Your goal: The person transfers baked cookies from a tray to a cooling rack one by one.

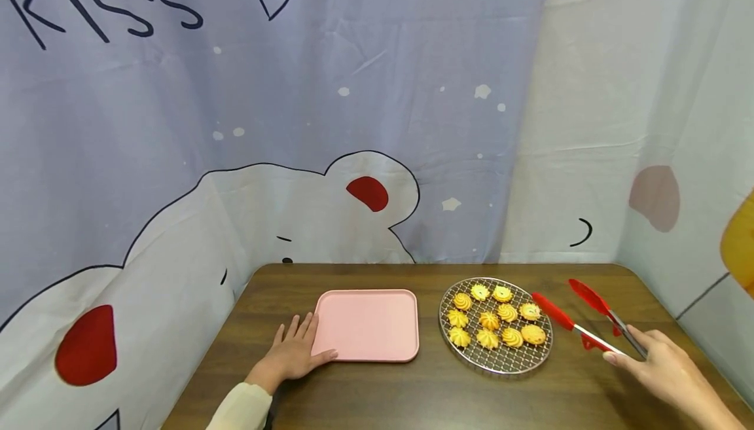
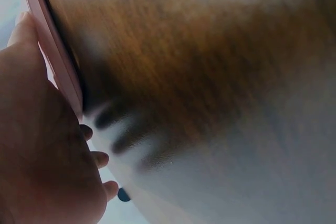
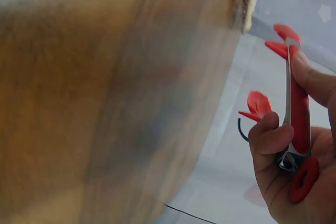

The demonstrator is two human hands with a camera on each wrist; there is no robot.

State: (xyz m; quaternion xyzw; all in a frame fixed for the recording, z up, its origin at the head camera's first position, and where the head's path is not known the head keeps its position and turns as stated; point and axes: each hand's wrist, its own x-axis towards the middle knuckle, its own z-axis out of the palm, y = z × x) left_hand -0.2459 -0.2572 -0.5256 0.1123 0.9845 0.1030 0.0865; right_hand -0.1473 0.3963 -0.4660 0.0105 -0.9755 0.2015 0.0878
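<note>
With its fingers spread, my left hand (image 1: 294, 349) rests at the left edge of a pink rectangular tray (image 1: 368, 325), the thumb on its near left corner. In the left wrist view the thumb lies along the tray's rim (image 2: 55, 45). My right hand (image 1: 668, 364) grips a pair of red-tipped metal tongs (image 1: 595, 340), whose arms are spread apart. The tongs' left tip is near the right edge of a round wire rack (image 1: 501, 361). Piped yellow cookies (image 1: 489, 321), several of them, sit on that rack. Nothing is between the tongs' tips.
A brown wooden table (image 1: 353, 397) carries the tray on the left and the rack on the right. Behind it hangs a printed curtain (image 1: 377, 89), which also runs along both sides.
</note>
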